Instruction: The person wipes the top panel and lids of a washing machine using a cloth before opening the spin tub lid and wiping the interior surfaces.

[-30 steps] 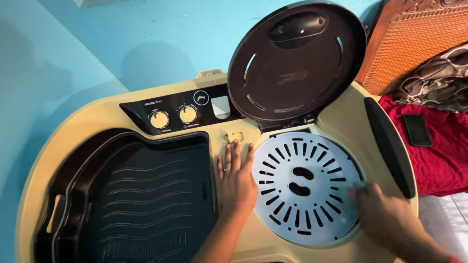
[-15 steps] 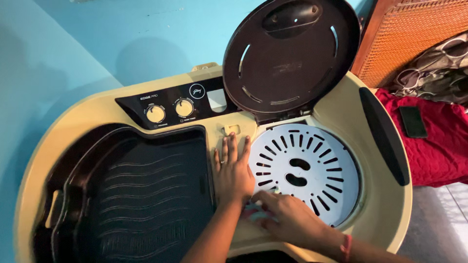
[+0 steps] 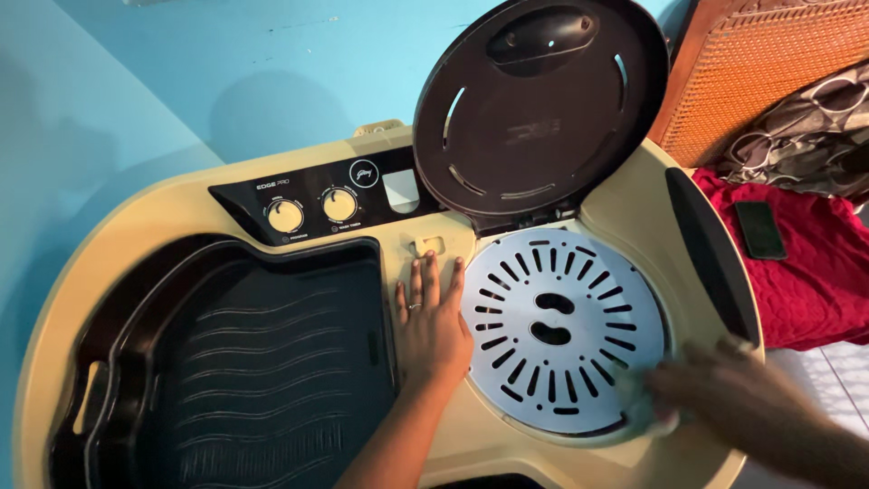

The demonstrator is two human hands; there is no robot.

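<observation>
Left hand [image 3: 430, 321] flat on cream washer top [image 3: 181, 213], right hand [image 3: 724, 389] blurred at slotted white disc [image 3: 557, 330]

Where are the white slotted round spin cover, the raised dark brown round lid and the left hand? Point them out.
white slotted round spin cover [image 3: 579, 299], head view, bare plastic right of centre.
raised dark brown round lid [image 3: 534, 118], head view, inner face.
left hand [image 3: 432, 330], head view, back of hand.

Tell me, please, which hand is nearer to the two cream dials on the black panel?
Left. The left hand lies flat on the cream top between lid and disc, just below right of the dials. The right hand, blurred, is far off at the slotted disc's lower right rim.
</observation>
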